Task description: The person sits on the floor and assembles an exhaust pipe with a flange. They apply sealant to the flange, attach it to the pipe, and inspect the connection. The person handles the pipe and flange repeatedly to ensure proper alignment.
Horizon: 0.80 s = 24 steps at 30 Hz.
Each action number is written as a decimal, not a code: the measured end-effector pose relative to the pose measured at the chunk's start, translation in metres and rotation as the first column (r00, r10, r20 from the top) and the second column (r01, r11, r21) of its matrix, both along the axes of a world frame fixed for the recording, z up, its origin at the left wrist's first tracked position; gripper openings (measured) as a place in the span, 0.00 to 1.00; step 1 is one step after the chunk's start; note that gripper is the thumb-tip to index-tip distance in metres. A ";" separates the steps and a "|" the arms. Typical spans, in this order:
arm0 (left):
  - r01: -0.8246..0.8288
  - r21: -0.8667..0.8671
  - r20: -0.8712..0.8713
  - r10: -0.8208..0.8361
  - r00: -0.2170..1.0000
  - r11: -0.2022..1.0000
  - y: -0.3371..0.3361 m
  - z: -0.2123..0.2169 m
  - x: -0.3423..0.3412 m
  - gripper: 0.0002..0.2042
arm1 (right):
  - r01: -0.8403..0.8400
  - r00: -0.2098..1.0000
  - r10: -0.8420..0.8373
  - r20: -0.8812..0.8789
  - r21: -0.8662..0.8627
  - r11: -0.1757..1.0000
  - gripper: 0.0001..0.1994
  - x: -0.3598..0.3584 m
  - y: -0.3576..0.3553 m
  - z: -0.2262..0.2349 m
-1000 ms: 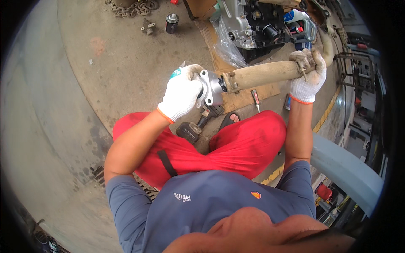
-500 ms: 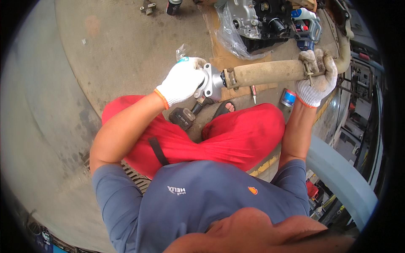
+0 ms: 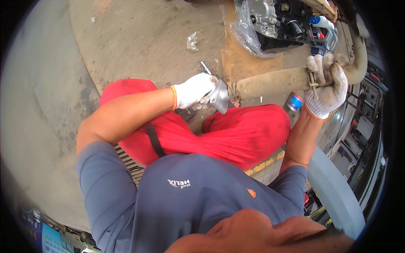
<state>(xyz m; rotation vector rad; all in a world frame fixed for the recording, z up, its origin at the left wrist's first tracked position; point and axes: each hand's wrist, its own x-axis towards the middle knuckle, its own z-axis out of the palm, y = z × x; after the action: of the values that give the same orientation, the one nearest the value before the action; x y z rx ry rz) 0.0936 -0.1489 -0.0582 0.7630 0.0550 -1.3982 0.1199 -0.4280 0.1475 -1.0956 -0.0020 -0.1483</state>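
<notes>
While the left hand, in a white knitted glove with an orange cuff, closes around the near side of a silver metal fitting, its fingers sit bent over the flange, with the fitting's body jutting out past them to the right; some of the fingertips are hidden behind the metal. The fitting is tilted, its far end right at the open end of a dusty beige hose, and whether the one is seated inside the other I cannot tell. The right hand, its glove stained brown on the fingers, has the hose in a curled grip at the other end, the fingers bent over the top just beside a metal clamp. Beyond that hand the line continues into a curved beige pipe.

Among the containers, a small tin with a blue and red label is on the floor between the right knee and the right wrist; its contents do not show. A grey-blue jug is beside a partly bare engine, and what it holds cannot be seen. Clear plastic wrapping lies crumpled along the engine's left side, over brown cardboard
</notes>
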 end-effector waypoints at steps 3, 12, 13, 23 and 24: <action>0.028 0.036 -0.144 -0.023 0.989 0.999 -0.003 0.002 -0.004 0.10 | -0.071 0.997 0.071 0.004 0.021 0.997 0.10 -0.002 0.005 0.004; -0.050 0.063 0.197 0.037 0.980 0.997 -0.011 -0.012 0.021 0.13 | -0.041 0.999 0.041 0.007 -0.045 0.998 0.06 0.006 -0.018 -0.011; -0.062 0.035 0.253 0.051 0.966 0.997 -0.010 -0.009 0.027 0.13 | -0.014 1.000 0.014 -0.004 -0.067 0.998 0.07 0.005 -0.029 -0.022; -0.059 -0.215 0.063 0.074 0.995 0.975 -0.010 0.037 0.050 0.29 | -0.335 0.938 0.307 0.159 0.202 0.920 0.15 0.025 -0.056 -0.017; -0.036 -0.246 0.095 0.061 0.994 0.969 -0.009 0.045 0.054 0.31 | -0.409 0.906 0.367 0.209 0.220 0.885 0.16 0.028 -0.070 -0.017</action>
<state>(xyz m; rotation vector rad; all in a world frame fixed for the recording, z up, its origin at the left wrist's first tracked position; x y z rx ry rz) 0.1475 -0.1576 -0.0130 0.6224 -0.1743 -1.2889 0.1481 -0.4983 0.1304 -0.7981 -0.3405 0.1247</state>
